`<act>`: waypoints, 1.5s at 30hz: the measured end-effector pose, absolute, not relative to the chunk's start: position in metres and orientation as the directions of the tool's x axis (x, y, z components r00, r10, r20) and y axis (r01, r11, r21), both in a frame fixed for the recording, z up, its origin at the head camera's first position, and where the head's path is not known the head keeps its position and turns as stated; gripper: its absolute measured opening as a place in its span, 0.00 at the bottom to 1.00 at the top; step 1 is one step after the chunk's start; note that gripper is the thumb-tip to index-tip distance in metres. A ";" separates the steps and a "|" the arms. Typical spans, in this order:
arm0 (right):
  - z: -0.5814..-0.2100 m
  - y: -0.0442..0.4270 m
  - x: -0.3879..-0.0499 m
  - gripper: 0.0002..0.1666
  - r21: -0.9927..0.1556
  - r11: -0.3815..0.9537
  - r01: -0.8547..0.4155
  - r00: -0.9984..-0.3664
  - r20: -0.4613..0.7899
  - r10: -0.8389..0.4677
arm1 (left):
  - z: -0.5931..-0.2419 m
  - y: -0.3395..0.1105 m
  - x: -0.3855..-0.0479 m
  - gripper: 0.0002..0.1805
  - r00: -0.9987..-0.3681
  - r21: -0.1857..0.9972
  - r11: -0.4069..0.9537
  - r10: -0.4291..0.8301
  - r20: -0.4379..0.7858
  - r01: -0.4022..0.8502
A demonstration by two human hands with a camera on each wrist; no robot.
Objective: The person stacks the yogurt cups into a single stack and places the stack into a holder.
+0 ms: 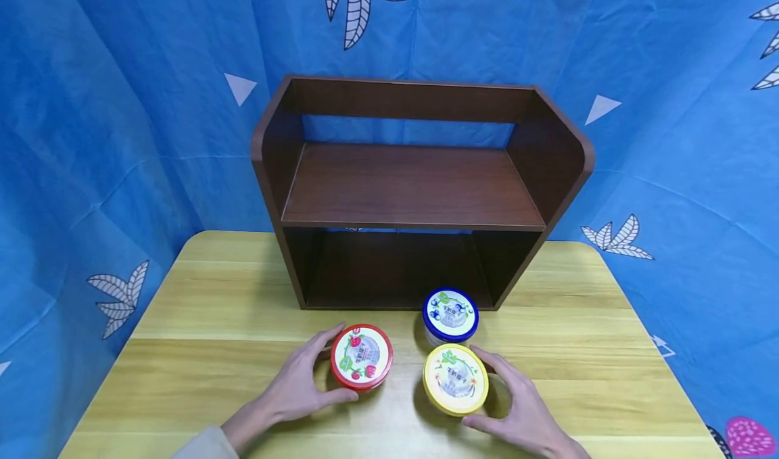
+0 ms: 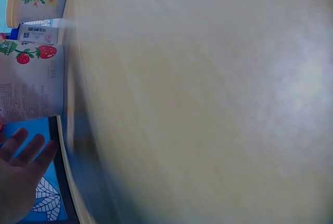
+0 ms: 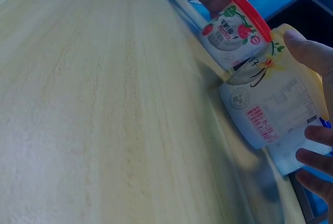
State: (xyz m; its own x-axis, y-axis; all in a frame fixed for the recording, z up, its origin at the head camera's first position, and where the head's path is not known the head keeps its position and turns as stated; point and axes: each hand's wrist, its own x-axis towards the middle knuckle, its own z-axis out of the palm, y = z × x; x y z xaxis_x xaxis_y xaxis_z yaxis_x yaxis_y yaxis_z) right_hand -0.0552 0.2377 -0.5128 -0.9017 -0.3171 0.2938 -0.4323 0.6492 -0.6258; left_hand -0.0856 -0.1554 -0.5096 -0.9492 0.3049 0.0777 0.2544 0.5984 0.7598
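Observation:
A tub with a red lid (image 1: 362,356) and strawberry pictures stands on the table at centre left. My left hand (image 1: 302,379) curves around its left side, thumb in front and fingers behind. In the left wrist view those fingers (image 2: 32,154) are spread, with a gap to the tub's wall. A yellow-lidded tub (image 1: 455,379) stands to the right, and my right hand (image 1: 517,405) reaches around its right side. The right wrist view shows the thumb near its lid and the other fingers (image 3: 315,159) spread apart. Just behind it is a blue-lidded tub (image 1: 451,315) with blueberry pictures.
A dark brown two-level shelf (image 1: 414,185) stands at the back of the wooden table (image 1: 231,324). The blue-lidded tub is close to the shelf's lower front edge. A blue patterned cloth (image 1: 122,141) hangs behind and beside the table.

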 end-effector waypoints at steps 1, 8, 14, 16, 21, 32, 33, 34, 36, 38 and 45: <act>-0.514 0.238 -0.055 0.63 -0.627 0.645 -0.436 -0.900 0.298 -0.318 | -0.509 -0.155 -0.086 0.61 -0.949 0.763 0.595 0.305 0.075 0.252; -0.518 0.238 -0.058 0.63 -0.624 0.617 -0.479 -0.878 0.337 -0.340 | -0.508 -0.153 -0.085 0.56 -0.952 0.770 0.590 0.296 0.073 0.243; -0.519 0.238 -0.059 0.64 -0.632 0.601 -0.490 -0.872 0.344 -0.349 | -0.508 -0.153 -0.084 0.54 -0.957 0.774 0.592 0.285 0.060 0.224; -0.520 0.238 -0.059 0.64 -0.635 0.599 -0.487 -0.873 0.343 -0.347 | -0.508 -0.153 -0.084 0.54 -0.958 0.775 0.593 0.283 0.055 0.219; -0.521 0.237 -0.059 0.65 -0.644 0.599 -0.476 -0.879 0.333 -0.342 | -0.508 -0.152 -0.085 0.54 -0.957 0.773 0.594 0.284 0.056 0.222; -0.520 0.235 -0.061 0.63 -0.673 0.546 -0.498 -0.867 0.369 -0.336 | -0.509 -0.151 -0.085 0.54 -0.954 0.776 0.587 0.292 0.065 0.232; -0.520 0.235 -0.061 0.64 -0.673 0.541 -0.504 -0.864 0.376 -0.336 | -0.509 -0.151 -0.085 0.54 -0.955 0.775 0.588 0.291 0.063 0.231; -0.519 0.234 -0.062 0.64 -0.673 0.537 -0.508 -0.861 0.384 -0.334 | -0.509 -0.151 -0.085 0.54 -0.955 0.775 0.589 0.290 0.062 0.229; -0.519 0.234 -0.061 0.65 -0.672 0.537 -0.510 -0.860 0.390 -0.328 | -0.508 -0.151 -0.085 0.54 -0.956 0.770 0.597 0.287 0.056 0.224; -0.518 0.234 -0.061 0.65 -0.673 0.536 -0.510 -0.860 0.395 -0.322 | -0.508 -0.151 -0.085 0.55 -0.957 0.767 0.602 0.285 0.053 0.221; -0.510 0.235 -0.059 0.66 -0.667 0.546 -0.507 -0.862 0.398 -0.314 | -0.509 -0.151 -0.085 0.54 -0.958 0.778 0.591 0.283 0.046 0.212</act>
State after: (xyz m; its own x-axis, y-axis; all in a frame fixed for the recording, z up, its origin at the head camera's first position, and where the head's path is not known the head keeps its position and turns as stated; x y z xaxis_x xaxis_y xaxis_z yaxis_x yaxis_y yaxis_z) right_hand -0.0592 0.2348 -0.5104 -0.8618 -0.3140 0.3984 -0.5072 0.5464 -0.6665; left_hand -0.0853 -0.1511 -0.5086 -0.9581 0.2828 0.0458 0.2118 0.5914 0.7781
